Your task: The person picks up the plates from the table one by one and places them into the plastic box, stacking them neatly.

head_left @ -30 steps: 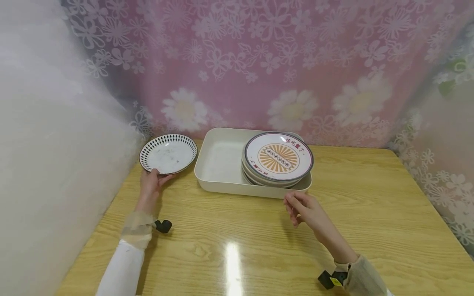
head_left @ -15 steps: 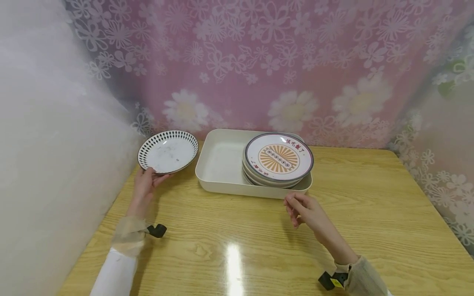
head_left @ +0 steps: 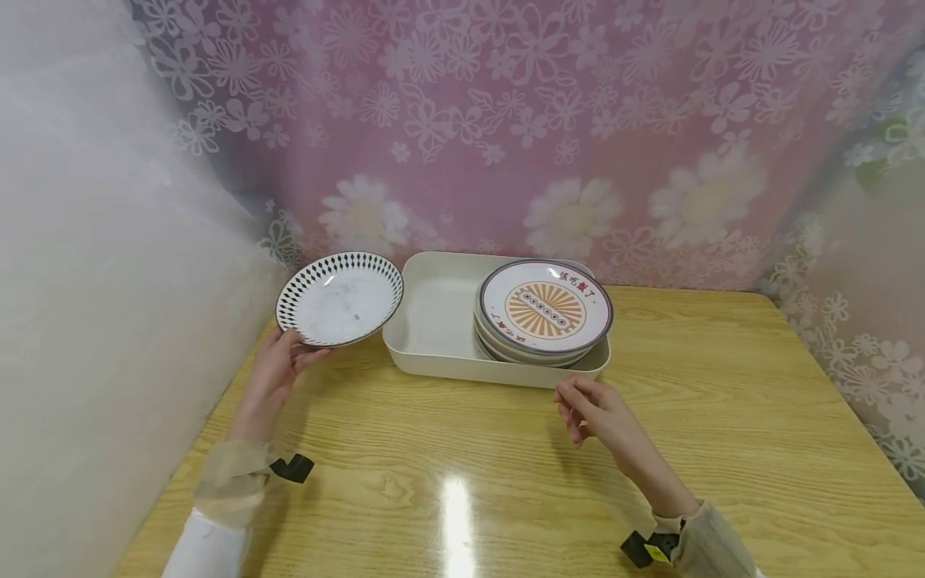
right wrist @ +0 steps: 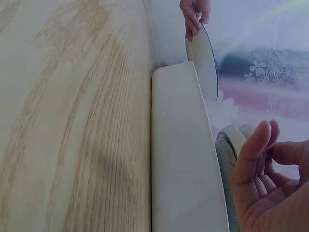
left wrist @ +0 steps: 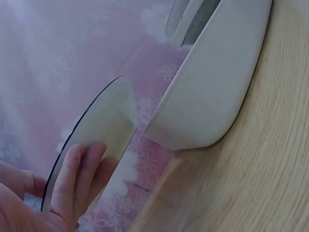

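A white plate [head_left: 347,301] with a black diamond pattern round its rim is raised at the left. My left hand [head_left: 277,365] grips its near edge, thumb on top and fingers spread under it, as the left wrist view shows. The plate tilts slightly and overlaps the left edge of a cream tray [head_left: 433,365] in the head view. Inside the tray's right half sits a stack of plates [head_left: 545,305]; the top one carries an orange sunburst and red characters. Just in front of the tray's right corner, my right hand [head_left: 592,409] hangs loosely curled, holding nothing.
The tray stands on a wood-grain table [head_left: 405,449] near its back edge. Behind it hangs a pink flowered curtain [head_left: 462,144]. A pale wall [head_left: 130,265] runs close along the left side, and flowered cloth [head_left: 867,321] hangs at the right.
My left hand has lifted the diamond-patterned plate off the table, and the plate has shifted slightly right toward the tray. My right hand and the stack have stayed put.
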Motion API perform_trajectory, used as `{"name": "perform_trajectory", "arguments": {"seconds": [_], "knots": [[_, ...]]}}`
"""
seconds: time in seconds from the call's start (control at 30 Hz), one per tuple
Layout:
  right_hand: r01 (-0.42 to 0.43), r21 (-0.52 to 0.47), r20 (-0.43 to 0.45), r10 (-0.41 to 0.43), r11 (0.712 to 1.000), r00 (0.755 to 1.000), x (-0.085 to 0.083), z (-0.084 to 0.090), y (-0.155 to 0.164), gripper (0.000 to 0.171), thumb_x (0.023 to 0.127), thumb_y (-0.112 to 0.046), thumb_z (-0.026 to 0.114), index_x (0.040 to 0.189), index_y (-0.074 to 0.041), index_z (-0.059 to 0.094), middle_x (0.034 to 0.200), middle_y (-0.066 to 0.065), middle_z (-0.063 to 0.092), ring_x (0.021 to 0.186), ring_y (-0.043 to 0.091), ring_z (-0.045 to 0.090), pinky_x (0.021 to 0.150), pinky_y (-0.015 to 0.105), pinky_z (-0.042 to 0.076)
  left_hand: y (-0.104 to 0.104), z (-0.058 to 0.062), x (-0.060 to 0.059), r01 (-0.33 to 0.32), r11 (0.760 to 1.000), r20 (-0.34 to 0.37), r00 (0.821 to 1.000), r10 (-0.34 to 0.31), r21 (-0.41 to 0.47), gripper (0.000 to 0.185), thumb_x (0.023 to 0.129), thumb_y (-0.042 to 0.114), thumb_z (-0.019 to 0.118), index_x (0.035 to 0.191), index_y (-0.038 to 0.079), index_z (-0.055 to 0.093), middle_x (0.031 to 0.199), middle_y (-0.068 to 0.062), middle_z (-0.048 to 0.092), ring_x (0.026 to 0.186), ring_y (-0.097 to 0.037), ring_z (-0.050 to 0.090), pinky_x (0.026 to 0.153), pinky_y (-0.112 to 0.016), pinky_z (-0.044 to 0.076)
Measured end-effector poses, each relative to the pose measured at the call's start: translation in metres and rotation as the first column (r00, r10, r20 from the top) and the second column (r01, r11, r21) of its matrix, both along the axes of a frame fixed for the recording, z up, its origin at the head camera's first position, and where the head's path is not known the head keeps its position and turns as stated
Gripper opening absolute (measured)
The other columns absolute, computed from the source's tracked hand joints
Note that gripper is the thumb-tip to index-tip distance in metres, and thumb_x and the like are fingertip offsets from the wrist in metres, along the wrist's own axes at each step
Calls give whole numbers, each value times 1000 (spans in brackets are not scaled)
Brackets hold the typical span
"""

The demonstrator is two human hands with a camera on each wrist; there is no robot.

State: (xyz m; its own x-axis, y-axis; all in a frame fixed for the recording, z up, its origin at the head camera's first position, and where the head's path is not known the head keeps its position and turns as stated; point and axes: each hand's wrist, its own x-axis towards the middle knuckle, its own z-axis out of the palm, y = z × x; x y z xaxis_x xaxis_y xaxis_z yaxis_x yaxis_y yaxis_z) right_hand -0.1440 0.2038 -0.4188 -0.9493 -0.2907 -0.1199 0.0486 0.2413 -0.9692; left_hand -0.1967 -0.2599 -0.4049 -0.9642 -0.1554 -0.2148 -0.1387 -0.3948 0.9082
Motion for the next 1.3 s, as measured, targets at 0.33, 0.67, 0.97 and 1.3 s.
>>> {"name": "perform_trajectory", "arguments": {"seconds": [0.33, 0.67, 0.97, 1.3], "knots": [[-13, -7, -13, 13, 1000, 1000, 0, 0, -2, 37, 110, -26, 47, 110, 10, 54, 75, 7, 54, 55, 13, 53, 49, 35, 54, 6, 7, 20, 126, 986, 29, 992, -124, -105, 59, 104, 1, 32, 160, 0, 14, 88, -1, 69, 75, -12, 74, 73, -19, 60], [-16, -4, -7, 16, 1000, 1000, 0, 0, -5, 34, 110, -24, 46, 110, 9, 54, 75, 7, 54, 54, 12, 53, 49, 32, 53, 12, 7, 42, 259, 939, 21, 965, -261, -226, 60, 102, 0, 35, 158, -6, 15, 92, -2, 71, 80, -14, 75, 78, -23, 61], [-48, -16, -27, 48, 999, 999, -1, 1, -9, 34, 110, -25, 46, 116, 7, 58, 74, 6, 54, 54, 11, 53, 49, 29, 52, 25, 3, 57, 357, 894, 2, 929, -371, -270, 61, 104, 1, 39, 159, -6, 14, 95, -4, 73, 84, -14, 74, 80, -28, 62], [-85, -41, -7, 85, 996, 996, -1, 1, -12, 38, 109, -25, 48, 126, 7, 58, 88, 8, 62, 64, 17, 64, 57, 30, 58, 39, -4, 71, 486, 834, 0, 864, -504, -261, 63, 104, 2, 40, 159, -6, 11, 98, -11, 73, 82, -19, 75, 82, -34, 62]]}}
